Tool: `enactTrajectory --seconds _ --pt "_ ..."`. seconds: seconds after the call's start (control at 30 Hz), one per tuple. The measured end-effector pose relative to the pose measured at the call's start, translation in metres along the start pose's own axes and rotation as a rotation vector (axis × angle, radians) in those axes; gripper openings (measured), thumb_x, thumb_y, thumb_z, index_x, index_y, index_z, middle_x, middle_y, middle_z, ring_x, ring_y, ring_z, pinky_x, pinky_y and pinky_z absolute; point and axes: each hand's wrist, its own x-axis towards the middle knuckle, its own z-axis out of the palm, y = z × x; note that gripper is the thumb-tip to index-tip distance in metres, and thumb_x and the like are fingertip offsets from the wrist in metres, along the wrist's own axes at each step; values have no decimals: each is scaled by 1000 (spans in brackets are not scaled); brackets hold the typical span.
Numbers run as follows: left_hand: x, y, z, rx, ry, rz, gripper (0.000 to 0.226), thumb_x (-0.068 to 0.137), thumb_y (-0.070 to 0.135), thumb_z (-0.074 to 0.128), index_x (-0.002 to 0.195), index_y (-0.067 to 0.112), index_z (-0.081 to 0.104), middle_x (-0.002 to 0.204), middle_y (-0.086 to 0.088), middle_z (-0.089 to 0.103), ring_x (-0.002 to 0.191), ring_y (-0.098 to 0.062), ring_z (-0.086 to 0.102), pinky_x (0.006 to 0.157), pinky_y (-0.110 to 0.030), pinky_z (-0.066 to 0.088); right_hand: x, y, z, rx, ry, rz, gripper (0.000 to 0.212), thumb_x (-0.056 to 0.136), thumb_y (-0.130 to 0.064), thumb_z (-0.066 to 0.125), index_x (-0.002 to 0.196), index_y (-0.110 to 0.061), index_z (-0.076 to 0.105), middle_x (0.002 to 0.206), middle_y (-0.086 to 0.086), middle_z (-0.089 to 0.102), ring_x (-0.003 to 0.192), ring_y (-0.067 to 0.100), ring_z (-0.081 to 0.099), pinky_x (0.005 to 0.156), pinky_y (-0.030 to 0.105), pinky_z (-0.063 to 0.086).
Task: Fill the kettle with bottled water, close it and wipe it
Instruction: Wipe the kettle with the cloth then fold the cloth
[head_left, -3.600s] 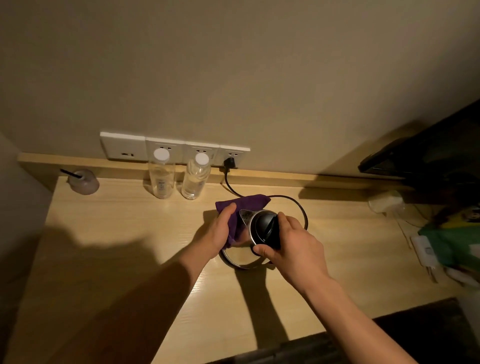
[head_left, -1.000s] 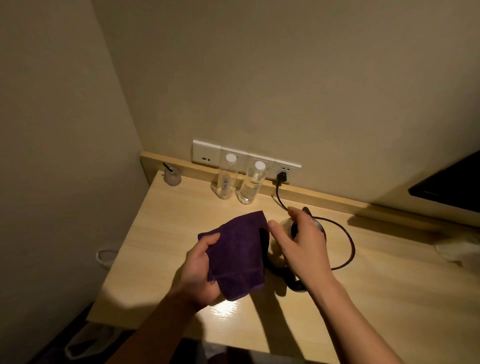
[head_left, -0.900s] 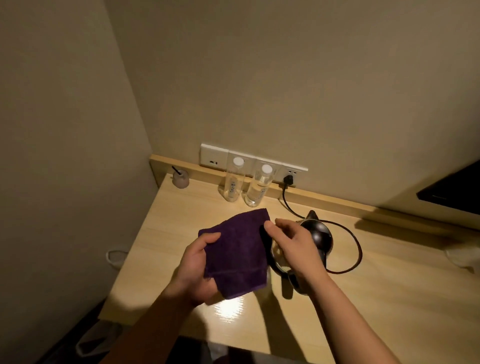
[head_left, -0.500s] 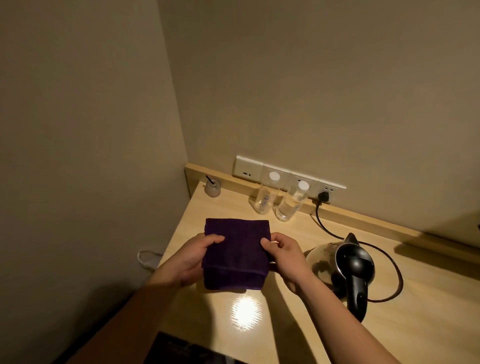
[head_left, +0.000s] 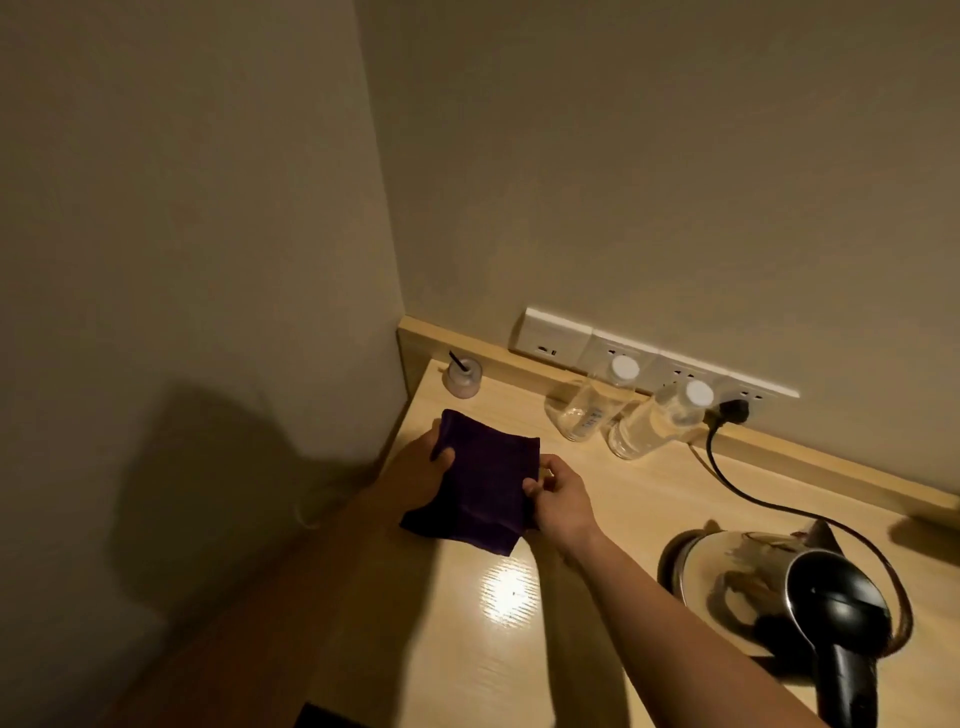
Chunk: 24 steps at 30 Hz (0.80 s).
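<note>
Right now my left hand (head_left: 423, 470) and right hand (head_left: 563, 501) each pinch a side of the folded dark purple cloth (head_left: 480, 493) over the left edge of the pale wooden desk (head_left: 597, 519). Dropped carelessly, it could slip off that edge. My lidded steel kettle with black handle (head_left: 789, 587) sits well apart, near the right front.

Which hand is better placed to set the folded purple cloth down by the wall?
Left, probably. The left hand grips the purple cloth on its wall side. The right hand only pinches the edge nearer the kettle.
</note>
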Motion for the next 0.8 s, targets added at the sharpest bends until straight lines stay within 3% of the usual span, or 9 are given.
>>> enactTrajectory --seconds 0.1,0.17,0.3,0.37,0.47,0.5,0.57,0.67,0.8 --pt "14 -15 8 118 87 -6 49 110 21 41 158 13 35 153 -15 52 138 -33 50 110 -34 37 9 7 8 -192 104 -97 23 103 -3 51 119 -14 64 107 4 72 102 28 68 85 41 56" --pt "17 -25 12 141 134 -9 48 110 19 42 157 17 37 153 -13 52 138 -33 51 108 -34 38 13 12 10 -284 185 -171 25 102 -4 53 122 -12 64 110 3 72 100 21 65 84 31 48" --pt "16 -37 19 182 185 2 52 107 21 44 158 23 34 148 -11 58 131 -33 58 104 -40 45 14 19 13 -470 269 -241 26 101 -15 57 127 -14 55 115 1 56 100 27 63 80 39 52" --pt "12 -33 22 247 294 -35 56 104 23 49 157 19 33 144 -14 59 125 -34 62 98 -43 53 10 22 12 -638 302 -277 41 101 -24 59 140 -19 47 118 -1 48 102 25 60 78 40 53" --pt "4 -22 31 536 490 117 60 94 32 62 148 13 41 129 -14 63 108 -28 67 81 -33 55 6 26 6 -926 302 -476 62 99 -36 62 154 -18 40 137 8 52 121 27 53 97 41 52" --pt "2 -19 35 619 493 222 62 93 35 61 148 14 42 132 -12 61 113 -27 65 87 -34 55 7 28 4 -990 255 -518 67 99 -42 59 158 -19 35 150 9 46 136 29 46 108 41 46" --pt "1 -22 44 721 369 397 67 96 39 49 157 16 33 157 -10 44 142 -28 45 113 -42 43 11 35 1 -1098 103 -527 78 101 -58 44 165 -22 17 172 6 18 160 26 14 126 40 23" --pt "5 -39 51 785 203 405 72 101 46 34 165 18 16 174 -2 11 161 -20 5 128 -49 16 20 50 0 -1219 -21 -475 84 100 -75 13 165 -29 -12 173 -2 -19 158 17 -25 130 41 -2" --pt "8 -49 52 819 183 398 74 100 49 39 163 16 22 172 -5 18 160 -22 13 127 -54 19 25 53 0 -1295 -31 -427 84 96 -79 0 162 -30 -21 170 -2 -28 154 19 -33 129 46 -7"
